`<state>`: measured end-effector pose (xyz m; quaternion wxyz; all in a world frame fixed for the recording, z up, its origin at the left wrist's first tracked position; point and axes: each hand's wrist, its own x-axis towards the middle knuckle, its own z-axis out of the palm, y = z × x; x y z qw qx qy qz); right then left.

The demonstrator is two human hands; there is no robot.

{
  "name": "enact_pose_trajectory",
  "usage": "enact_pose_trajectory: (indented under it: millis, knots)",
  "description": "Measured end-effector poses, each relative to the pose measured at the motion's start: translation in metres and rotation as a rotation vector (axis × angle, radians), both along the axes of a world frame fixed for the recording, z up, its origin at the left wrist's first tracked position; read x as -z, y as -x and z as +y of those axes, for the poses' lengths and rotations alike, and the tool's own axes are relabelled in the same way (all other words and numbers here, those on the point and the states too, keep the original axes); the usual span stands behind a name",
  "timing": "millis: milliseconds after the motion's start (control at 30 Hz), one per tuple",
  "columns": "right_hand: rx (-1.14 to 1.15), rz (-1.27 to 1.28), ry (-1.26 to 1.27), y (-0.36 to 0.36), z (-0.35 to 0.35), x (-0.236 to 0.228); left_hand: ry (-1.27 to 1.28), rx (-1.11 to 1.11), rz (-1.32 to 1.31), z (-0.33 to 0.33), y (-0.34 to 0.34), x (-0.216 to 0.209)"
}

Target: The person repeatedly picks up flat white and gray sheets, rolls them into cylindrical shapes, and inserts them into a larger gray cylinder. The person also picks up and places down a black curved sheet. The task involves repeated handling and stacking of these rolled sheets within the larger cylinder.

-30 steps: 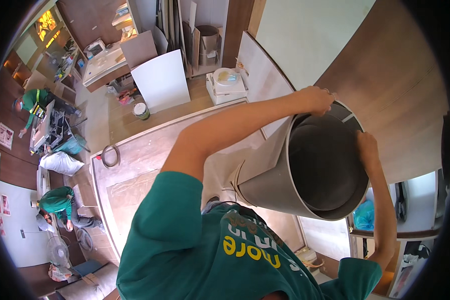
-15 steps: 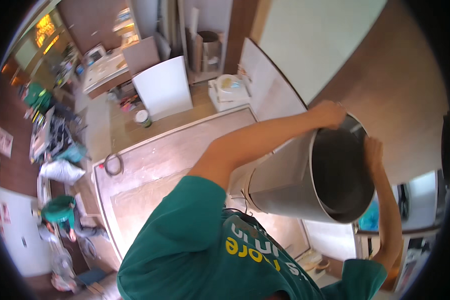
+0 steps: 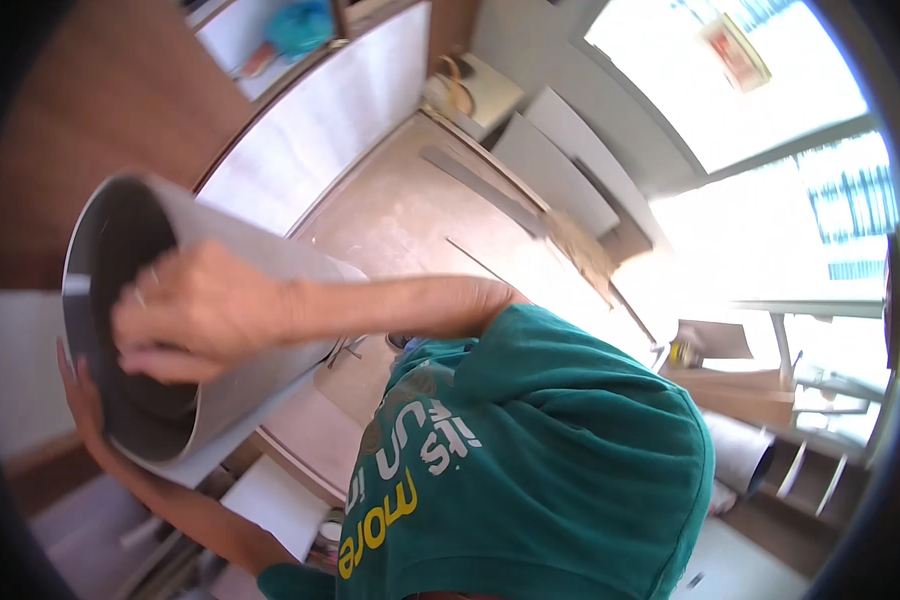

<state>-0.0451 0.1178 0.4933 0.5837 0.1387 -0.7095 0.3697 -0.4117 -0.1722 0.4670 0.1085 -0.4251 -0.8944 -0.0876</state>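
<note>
A large grey sheet rolled into a wide tube [image 3: 255, 235] is tilted at the left of the head view, its dark round mouth toward me. My right hand [image 3: 200, 315] crosses over, its fingers curled over the near rim and into the mouth; motion blurs them slightly. My left hand [image 3: 82, 395] is against the far left rim, fingers along its edge, with the palm partly hidden. The lower end of the roll lies beside my body, partly behind my right forearm.
Below is a framed platform [image 3: 370, 205] with a long flat strip [image 3: 480, 190] on it. Pale panels [image 3: 555, 170] lean by the bright window [image 3: 740, 70]. A wooden cabinet with a shelf stands at upper left. Another roll [image 3: 735, 450] lies at right near a wooden box [image 3: 730, 393].
My view and body have turned sharply, and the roll has swung from the right side to the left. Both hands remain at its rim; the co-workers have left the view.
</note>
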Motion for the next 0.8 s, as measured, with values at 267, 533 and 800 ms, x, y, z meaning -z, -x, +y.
enact_pose_trajectory:
  millis: [267, 533, 800]
  knots:
    - [-0.091, 0.075, 0.1, -0.094, -0.012, 0.041, -0.256, -0.065, 0.087, 0.004, -0.119, -0.052]
    - [-0.386, -0.05, 0.081, -0.198, -0.038, 0.067, -0.744, 0.14, -0.05, 0.131, -0.328, -0.074]
    - [-0.079, -0.444, 0.213, -0.317, -0.004, 0.146, -0.651, 0.412, -0.822, 0.358, -0.499, 0.046]
